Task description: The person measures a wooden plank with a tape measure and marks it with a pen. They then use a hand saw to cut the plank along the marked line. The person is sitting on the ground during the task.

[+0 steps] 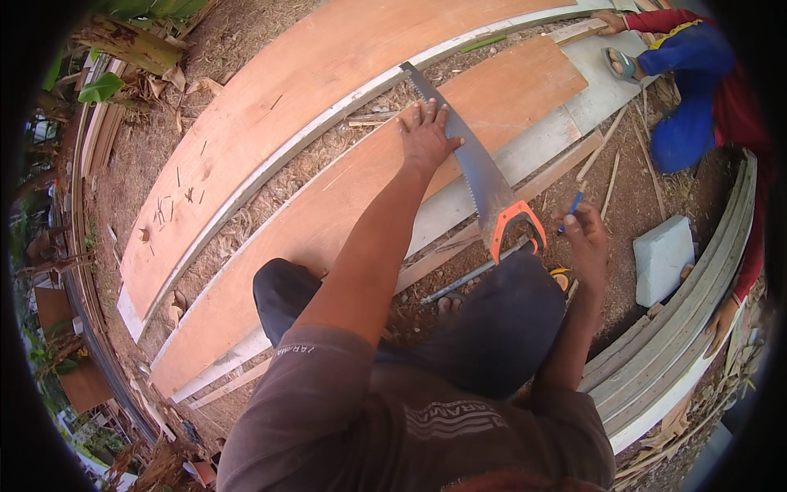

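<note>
My left hand (426, 139) lies with fingers spread on a plywood strip (533, 86), thumb and fingertips against a handsaw blade (479, 180). The saw lies diagonally across the strip, toothed edge toward that hand; its orange handle (531, 217) is beside my right knee. My right hand (586, 225) is closed round a blue pen or pencil (573, 207), just right of the handle. A metal bar (451, 291) runs on the ground beneath the handle. A small yellow and black object (561, 279), too small to identify, sits near my right knee.
A long plywood sheet (246, 123) spans upper left. Another person in blue trousers (684, 135) crouches at right, hands (608, 23) on wood. A white block (662, 258) lies beside stacked boards (680, 328). Loose sticks (611, 180) litter the ground. Plants (102, 86) edge the left.
</note>
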The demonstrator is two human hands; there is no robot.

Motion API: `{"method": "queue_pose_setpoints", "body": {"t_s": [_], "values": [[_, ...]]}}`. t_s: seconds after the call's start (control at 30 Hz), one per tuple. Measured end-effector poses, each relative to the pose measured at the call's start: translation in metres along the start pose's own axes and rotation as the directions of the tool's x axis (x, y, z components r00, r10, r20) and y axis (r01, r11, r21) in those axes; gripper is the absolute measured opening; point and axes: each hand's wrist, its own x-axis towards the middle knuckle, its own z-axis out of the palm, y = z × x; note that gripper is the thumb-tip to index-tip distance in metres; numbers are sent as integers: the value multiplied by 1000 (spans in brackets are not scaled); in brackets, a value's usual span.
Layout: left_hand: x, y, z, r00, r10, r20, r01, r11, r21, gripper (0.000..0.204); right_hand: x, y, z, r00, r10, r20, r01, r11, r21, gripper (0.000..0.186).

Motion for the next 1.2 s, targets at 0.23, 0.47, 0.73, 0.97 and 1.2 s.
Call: {"method": "queue_pose_setpoints", "body": {"t_s": [0.23, 0.47, 0.73, 0.97, 1.2], "values": [[9, 10, 11, 998, -56, 18, 54, 996, 71, 91, -34, 47, -5, 988, 132, -84, -141, 984, -110, 33], [-2, 0, 4, 999, 19, 27, -19, 1000, 18, 87, 14, -22, 46, 969, 97, 229, -103, 995, 15, 23], [-10, -7, 25, 934, -44, -355, -70, 951, -302, 70, 131, -129, 285, 744, 212, 633, -94, 972, -215, 32], [9, -11, 29, 998, -17, -54, -10, 883, -469, 85, 154, -125, 291, 635, -75, 769, 353, 913, -203, 58], [-6, -3, 8, 1000, -3, -24, 0, 991, -131, 87, 81, 19, 62, 927, -238, 289, 369, 452, -812, 62]]}}
